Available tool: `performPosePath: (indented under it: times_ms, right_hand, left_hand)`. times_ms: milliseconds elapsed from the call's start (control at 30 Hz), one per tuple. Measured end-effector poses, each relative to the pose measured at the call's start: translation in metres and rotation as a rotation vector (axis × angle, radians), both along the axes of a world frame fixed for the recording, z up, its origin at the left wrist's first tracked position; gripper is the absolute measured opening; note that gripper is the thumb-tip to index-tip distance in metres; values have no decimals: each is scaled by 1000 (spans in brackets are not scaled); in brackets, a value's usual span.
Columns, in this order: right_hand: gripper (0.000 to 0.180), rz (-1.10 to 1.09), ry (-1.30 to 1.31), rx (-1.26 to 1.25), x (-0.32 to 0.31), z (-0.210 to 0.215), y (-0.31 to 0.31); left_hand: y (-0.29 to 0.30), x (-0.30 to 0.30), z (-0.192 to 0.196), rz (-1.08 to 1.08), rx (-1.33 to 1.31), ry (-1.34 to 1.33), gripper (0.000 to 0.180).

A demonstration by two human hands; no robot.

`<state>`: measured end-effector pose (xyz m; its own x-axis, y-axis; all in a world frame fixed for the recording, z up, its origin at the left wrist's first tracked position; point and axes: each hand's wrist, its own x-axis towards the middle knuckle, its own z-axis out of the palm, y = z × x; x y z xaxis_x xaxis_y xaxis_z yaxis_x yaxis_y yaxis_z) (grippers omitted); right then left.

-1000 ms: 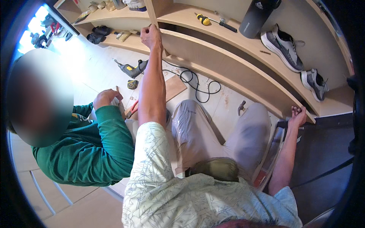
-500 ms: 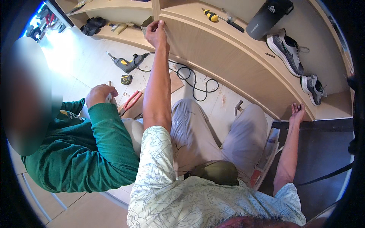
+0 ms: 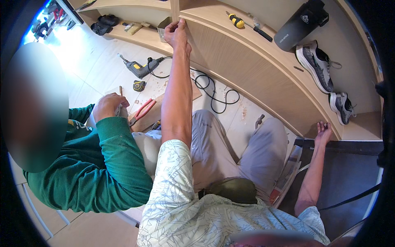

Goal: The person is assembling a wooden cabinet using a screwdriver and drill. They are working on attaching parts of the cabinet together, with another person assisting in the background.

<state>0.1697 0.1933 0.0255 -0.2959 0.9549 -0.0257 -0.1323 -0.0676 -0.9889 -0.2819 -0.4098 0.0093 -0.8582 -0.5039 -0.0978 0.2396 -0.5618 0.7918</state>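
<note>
A: On the floor near the body, what does the right hand point(image 3: 323, 131) do?
B: It lies at the foot of the wooden panel point(image 3: 255, 70), fingers loosely curled and touching its lower edge. It holds nothing.
A: And beyond it?
B: The left hand point(image 3: 177, 35) is stretched far forward. Its fingers are closed around the top edge of the same panel, beside an upright board point(image 3: 175, 9).
A: What is left of those fingers?
B: A drill point(image 3: 142, 68) on the floor, and nearer, red pliers point(image 3: 142, 111) beside another person's hand point(image 3: 108, 107).
</note>
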Motion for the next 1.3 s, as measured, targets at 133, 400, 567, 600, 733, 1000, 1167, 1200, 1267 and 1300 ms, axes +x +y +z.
performPosePath:
  times_ms: [133,400,567,600,733,1000,1167,1200,1267,1300]
  right_hand:
    - [19,76,-9,-7,1,3,-3]
    - [18,12,-101,-27,0,7,-3]
    - [16,43,-54,-29,1,5,2]
    - [16,52,-46,-30,2,5,1]
    - [14,10,-39,-39,4,3,-1]
    - [18,41,-14,-41,4,4,-2]
    - [15,72,-18,-37,8,0,3]
    - [14,69,-21,-32,8,0,4]
    - [15,74,-26,6,6,0,1]
    - [16,82,-32,41,5,1,-2]
  left_hand:
    - [-6,5,-1,-23,-151,29,21]
    - [7,31,5,181,12,-62,17]
    - [15,30,11,283,-34,-140,20]
    - [14,26,11,352,-14,-173,20]
    - [17,-25,10,617,-62,-197,22]
    - [44,-72,7,530,-164,-217,25]
    - [20,-25,24,423,-128,-231,27]
    - [18,-15,25,412,-70,-196,23]
    - [14,4,25,396,-219,-132,22]
    - [12,11,24,393,-290,-99,22]
